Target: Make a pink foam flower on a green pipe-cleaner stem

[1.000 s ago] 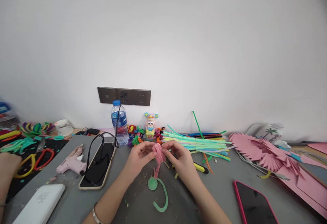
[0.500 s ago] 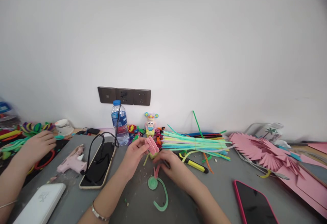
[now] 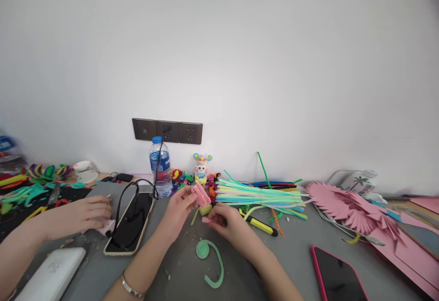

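My left hand (image 3: 180,207) pinches a folded bundle of pink pipe cleaner (image 3: 200,195) between thumb and fingertips, held up over the table. Beside it, my right hand (image 3: 226,222) is closed on a short pink pipe cleaner piece (image 3: 206,219), whose rounded end sticks out to the left; the rest is hidden by the fingers. Below both hands, a green pipe cleaner (image 3: 202,249) lies on the grey table, wound into a flat disc with a curved tail. Behind them sits a small figure (image 3: 201,170) with big eyes.
A co-worker's hand (image 3: 91,214) covers a pink glue gun (image 3: 107,228) at left. Nearby are a phone (image 3: 132,223), a water bottle (image 3: 160,166) and a white power bank (image 3: 51,276). Rightward lie pipe cleaners (image 3: 260,194), a yellow cutter (image 3: 262,226), a pink-edged phone (image 3: 338,273) and folded pink paper (image 3: 343,205).
My right hand has lifted the pink piece away from the green disc, and it now points left. The co-worker's hand has moved right onto the glue gun. My left hand barely moved.
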Tool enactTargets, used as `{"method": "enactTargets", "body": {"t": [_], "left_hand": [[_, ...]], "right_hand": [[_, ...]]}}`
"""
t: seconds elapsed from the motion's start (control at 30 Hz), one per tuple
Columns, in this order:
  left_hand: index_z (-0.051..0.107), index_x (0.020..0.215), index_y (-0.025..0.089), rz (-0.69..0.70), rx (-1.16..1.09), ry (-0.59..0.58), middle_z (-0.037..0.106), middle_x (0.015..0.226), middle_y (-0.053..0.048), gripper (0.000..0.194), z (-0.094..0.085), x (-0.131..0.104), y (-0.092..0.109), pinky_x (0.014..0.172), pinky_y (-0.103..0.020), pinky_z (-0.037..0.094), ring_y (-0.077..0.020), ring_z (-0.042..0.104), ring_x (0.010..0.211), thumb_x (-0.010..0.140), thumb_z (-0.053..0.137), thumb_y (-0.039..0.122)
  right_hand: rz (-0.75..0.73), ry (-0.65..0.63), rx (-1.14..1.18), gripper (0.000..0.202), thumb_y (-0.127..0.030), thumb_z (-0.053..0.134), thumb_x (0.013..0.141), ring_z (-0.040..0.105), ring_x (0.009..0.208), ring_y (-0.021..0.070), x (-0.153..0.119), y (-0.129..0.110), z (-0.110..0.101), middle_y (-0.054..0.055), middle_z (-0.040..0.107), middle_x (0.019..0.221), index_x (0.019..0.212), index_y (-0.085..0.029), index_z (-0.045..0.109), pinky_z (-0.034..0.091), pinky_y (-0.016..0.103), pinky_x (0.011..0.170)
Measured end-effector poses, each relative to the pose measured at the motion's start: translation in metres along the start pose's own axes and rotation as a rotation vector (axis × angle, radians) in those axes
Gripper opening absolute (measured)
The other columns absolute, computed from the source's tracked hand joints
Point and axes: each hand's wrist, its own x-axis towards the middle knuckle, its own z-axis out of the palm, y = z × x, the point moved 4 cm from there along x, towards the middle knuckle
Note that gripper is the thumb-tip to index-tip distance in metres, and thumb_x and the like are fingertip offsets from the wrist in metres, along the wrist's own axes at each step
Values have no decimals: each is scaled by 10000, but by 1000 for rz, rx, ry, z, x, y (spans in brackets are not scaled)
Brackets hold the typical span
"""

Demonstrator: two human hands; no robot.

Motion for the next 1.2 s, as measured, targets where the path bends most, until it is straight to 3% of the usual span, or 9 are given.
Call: {"method": "enactTargets", "body": {"t": [0.13, 0.23, 0.37, 0.5, 0.67, 0.9, 1.2], "left_hand": [[674, 808, 157, 20, 3, 24, 647, 801, -24, 242, -2, 2, 1, 733, -265, 474, -138, 595, 753, 695, 773, 347], [684, 819, 163, 27, 20, 59, 656, 802, -19, 261, -3, 3, -2, 712, -256, 475, -130, 590, 729, 670, 792, 349], [692, 801, 162, 34, 66, 81, 653, 778, -14, 296, -1, 1, -3, 699, -255, 474, -135, 585, 726, 629, 813, 370], [694, 823, 165, 17, 124, 49, 659, 810, -20, 278, 2, 0, -5, 722, -253, 470, -142, 591, 762, 665, 790, 373], [689, 844, 167, 24, 179, 8, 674, 829, -32, 266, 1, 1, -10, 737, -264, 470, -158, 603, 777, 702, 762, 379], [694, 845, 161, 40, 232, 3, 680, 845, -56, 300, 3, 1, -12, 760, -270, 479, -190, 610, 829, 685, 766, 405], [706, 837, 176, 35, 253, -10, 692, 849, -56, 302, 6, 0, -13, 730, -261, 483, -187, 617, 808, 672, 770, 421]], "right_hand": [[139, 131, 223, 389, -570, 662, 743, 393, 443, 107, 7, 14, -7, -42, 497, 535, 777, -184, 637, 305, 225, 424], [208, 165, 335, 474, -626, 708, 651, 408, 446, 106, 9, 19, -14, -41, 511, 549, 775, -184, 590, 322, 227, 436], [181, 250, 287, 457, -622, 661, 713, 403, 477, 110, 8, 12, -26, -14, 529, 562, 674, -174, 577, 325, 238, 458], [131, 312, 292, 417, -582, 632, 772, 436, 503, 126, 7, 7, -30, 23, 601, 637, 769, -165, 644, 345, 250, 461], [120, 322, 369, 402, -551, 649, 777, 585, 670, 195, 6, 8, -29, 79, 677, 797, 890, -168, 693, 454, 284, 555], [86, 316, 375, 380, -537, 693, 733, 542, 581, 163, 6, 4, -27, 45, 614, 672, 734, -160, 645, 435, 266, 525], [93, 292, 421, 358, -514, 698, 736, 571, 581, 176, 7, 9, -19, 64, 633, 695, 769, -160, 658, 456, 286, 540]]}}
